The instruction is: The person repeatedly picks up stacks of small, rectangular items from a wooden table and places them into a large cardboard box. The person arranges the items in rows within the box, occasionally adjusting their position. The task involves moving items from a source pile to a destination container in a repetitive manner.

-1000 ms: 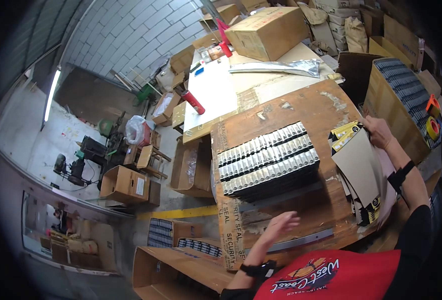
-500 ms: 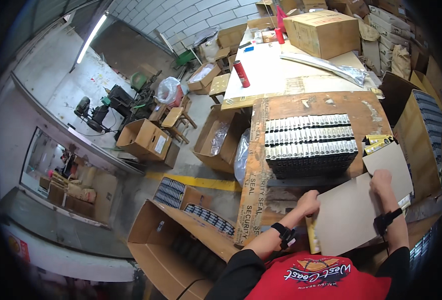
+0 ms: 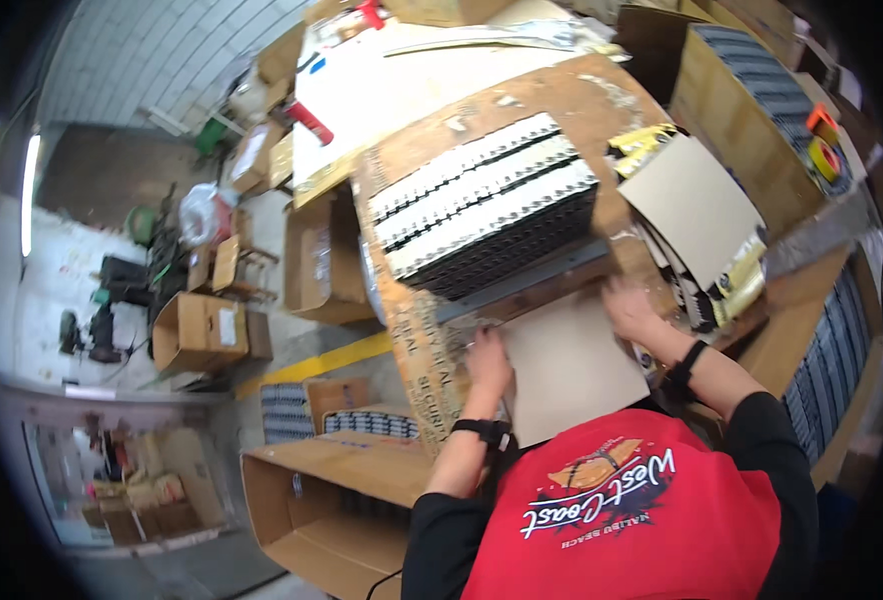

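A grey-beige cardboard sheet [image 3: 574,362] lies in front of my body, at the near edge of the wooden worktop [image 3: 412,165]. My left hand [image 3: 489,362] grips its left edge, and my right hand [image 3: 634,312] holds its far right corner; the fingers are somewhat blurred. Just beyond it stands a block of black boxes with pale tops [image 3: 482,190], stacked in three rows. To the right, a second cardboard sheet [image 3: 697,210] rests on yellow and black packaging [image 3: 737,285]. A metal strip [image 3: 527,280] runs between the block and the sheet I hold.
Open cartons stand close by: a large one [image 3: 337,470] at lower left and one filled with dark packs [image 3: 762,110] at far right. An orange tape dispenser [image 3: 824,140] sits on the latter. A white table [image 3: 362,85] with a red canister [image 3: 310,122] adjoins the worktop.
The held cardboard sheet has moved left, away from the other sheet on the packaging. My right hand has shifted to its far right corner. The whole view has turned.
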